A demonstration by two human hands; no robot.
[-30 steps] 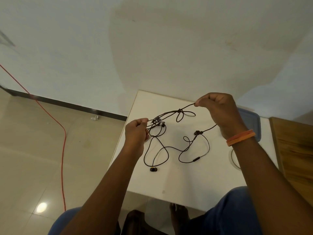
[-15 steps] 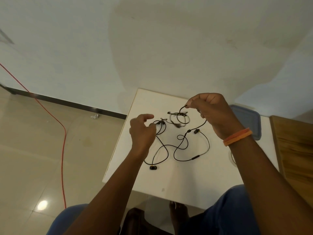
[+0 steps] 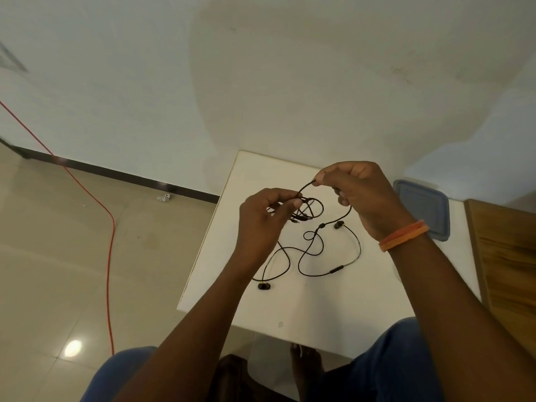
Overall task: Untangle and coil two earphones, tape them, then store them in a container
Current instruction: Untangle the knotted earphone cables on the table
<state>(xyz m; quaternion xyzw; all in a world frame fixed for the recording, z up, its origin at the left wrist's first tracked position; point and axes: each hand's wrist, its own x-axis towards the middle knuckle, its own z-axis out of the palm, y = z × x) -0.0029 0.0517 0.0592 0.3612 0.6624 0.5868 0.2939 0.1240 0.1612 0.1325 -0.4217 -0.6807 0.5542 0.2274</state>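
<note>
The black earphone cable (image 3: pixel 311 250) lies tangled at the centre of the frame, partly on the white table (image 3: pixel 319 303) and partly lifted above it. A knotted bundle of loops (image 3: pixel 309 210) hangs between the two hands. One earbud (image 3: pixel 264 286) rests on the table at lower centre, a second earbud (image 3: pixel 338 225) lies right of centre, and an inline remote (image 3: pixel 336 269) sits on the lower loop. The left hand (image 3: pixel 262 220) pinches the cable at the bundle between thumb and fingertips. The right hand (image 3: pixel 362 195), fingers curled, pinches a raised arc of the same cable just above and right of the bundle. An orange wristband (image 3: pixel 404 235) circles the right wrist. A blue lid (image 3: pixel 425 208) lies at the right of the table. A red cord (image 3: pixel 108 256) runs across the floor at left.
</note>
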